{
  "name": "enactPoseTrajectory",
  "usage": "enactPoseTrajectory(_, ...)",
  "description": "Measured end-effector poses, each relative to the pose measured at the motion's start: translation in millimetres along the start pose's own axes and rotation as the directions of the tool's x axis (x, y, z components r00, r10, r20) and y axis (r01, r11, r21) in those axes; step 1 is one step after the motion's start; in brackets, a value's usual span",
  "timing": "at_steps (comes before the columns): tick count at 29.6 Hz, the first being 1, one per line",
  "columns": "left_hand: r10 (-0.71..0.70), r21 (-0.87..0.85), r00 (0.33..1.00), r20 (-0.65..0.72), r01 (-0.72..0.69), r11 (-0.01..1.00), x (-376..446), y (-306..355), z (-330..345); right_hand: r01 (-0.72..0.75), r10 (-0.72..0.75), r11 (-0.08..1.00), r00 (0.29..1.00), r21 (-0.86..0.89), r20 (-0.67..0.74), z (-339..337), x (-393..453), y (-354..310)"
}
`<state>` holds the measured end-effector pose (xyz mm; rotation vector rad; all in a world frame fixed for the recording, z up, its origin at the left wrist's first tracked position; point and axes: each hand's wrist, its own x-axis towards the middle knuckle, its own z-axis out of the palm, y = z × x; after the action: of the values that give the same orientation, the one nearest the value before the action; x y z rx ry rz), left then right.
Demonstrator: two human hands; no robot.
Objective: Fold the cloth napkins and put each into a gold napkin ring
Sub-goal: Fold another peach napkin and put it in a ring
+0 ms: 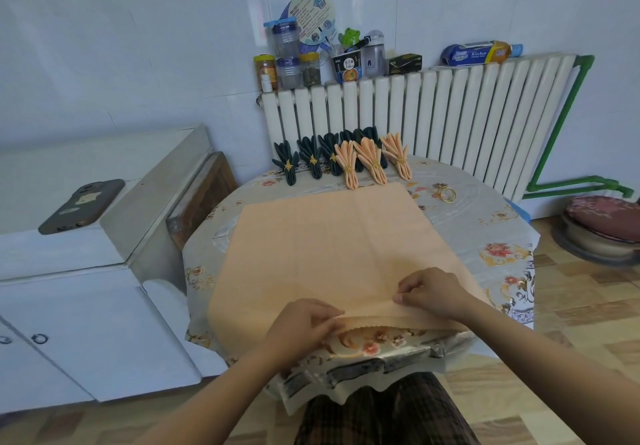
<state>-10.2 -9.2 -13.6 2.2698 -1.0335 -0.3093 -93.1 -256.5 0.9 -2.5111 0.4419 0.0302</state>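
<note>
The peach napkin (332,247) lies spread flat over the middle of the desk (485,216), its near hem at the desk's near edge, where both hands work on it. The left hand (304,323) pinches the hem between thumb and curled fingers, and the right hand (433,292) pinches the same hem a little farther in, so a narrow strip of cloth is raised and turned between them. This looks like the first pleat of a fan fold, with nearly the whole cloth still unfolded.

Along the far edge of the desk, against the radiator (433,115), the finished pieces stand in a row: several dark green napkins (289,164) and three peach napkins (372,162), each gathered through a gold ring. Spare gold napkin rings (446,195) lie near the far right edge, just beyond the cloth's far right corner; their number is hard to tell.

By my judgement most of the job is done: this napkin remains to be pleated and ringed.
</note>
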Motion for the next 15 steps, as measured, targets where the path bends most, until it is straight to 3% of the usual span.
enactPoseTrajectory(4, -0.052, 0.044, 0.999, -0.004, 0.053, 0.998, 5.7, 3.1, -7.5, 0.140, -0.148, 0.986, 0.985, 0.086, 0.093, 2.9, -10.6, -8.4)
enactPoseTrajectory(7, -0.061, 0.108, 0.998, 0.000, 0.060, 0.992, 11.3, 7.9, -15.6, 0.238, -0.229, 0.969, 0.965, -0.060, 0.127, 4.5, -8.5, -9.7)
enactPoseTrajectory(11, -0.112, 0.209, 0.983, 0.143, 0.080, 0.975, 17.2, 3.5, -46.7, 0.278, -0.267, 0.957, 0.956, -0.084, 0.121, -18.6, -1.1, -6.5)
enactPoseTrajectory(15, -0.203, 0.253, 0.923, 0.326, 0.122, 0.960, 23.3, -0.9, -98.4, 0.301, -0.267, 0.949, 0.925, -0.095, 0.271, -57.9, 2.0, -16.7)
